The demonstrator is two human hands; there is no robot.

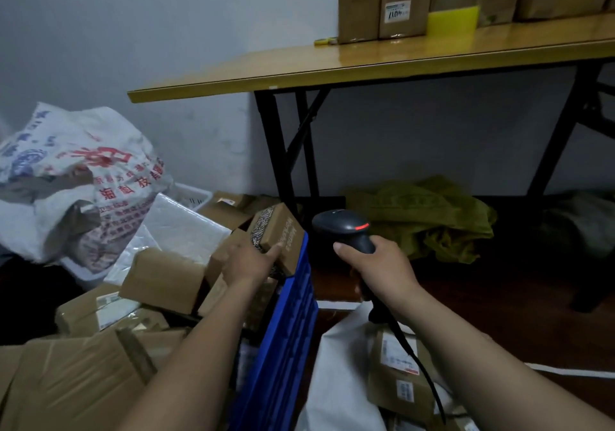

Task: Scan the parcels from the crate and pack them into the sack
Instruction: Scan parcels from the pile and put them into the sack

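Note:
My left hand [248,259] grips a small brown parcel [279,232] with a dark patterned side, held above the far rim of the blue crate [286,340]. The crate is heaped with several cardboard parcels [163,279]. My right hand [377,269] holds a black barcode scanner [346,227] by its handle, its red light lit, head pointing left toward the parcel. The scanner's cable runs down over the open white sack [336,364] at the bottom right, which holds a labelled brown parcel [399,377].
A full printed white sack [76,177] stands at the left against the wall. A yellow-topped folding table [366,61] with black legs carries several cartons. Crumpled green sacking [429,217] lies under it on the dark floor.

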